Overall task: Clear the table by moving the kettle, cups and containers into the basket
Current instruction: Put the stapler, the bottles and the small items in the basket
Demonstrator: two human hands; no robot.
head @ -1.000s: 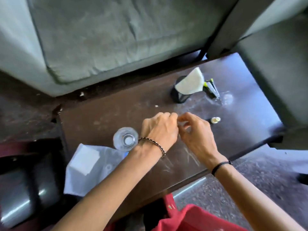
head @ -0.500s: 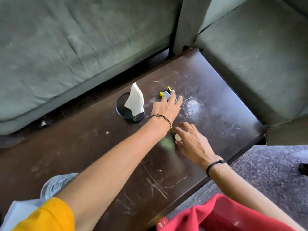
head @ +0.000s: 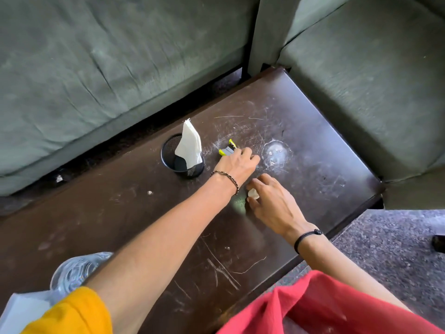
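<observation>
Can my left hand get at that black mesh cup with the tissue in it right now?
Probably yes. The left hand is on the small yellow and grey item, right beside the mesh cup, and nothing stands between them on the table.

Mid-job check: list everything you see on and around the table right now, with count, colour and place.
mesh cup: 1, black, table middle, far edge
napkin: 1, white, upright in mesh cup
small gadget: 1, grey-yellow, at left fingertips
small pale object: 1, whitish, under right fingers
clear glass: 1, transparent, near-left edge
table: 1, dark brown, scratched
sofa: grey-green, behind and right
left hand: reaching to gadget
right hand: over pale object
</observation>
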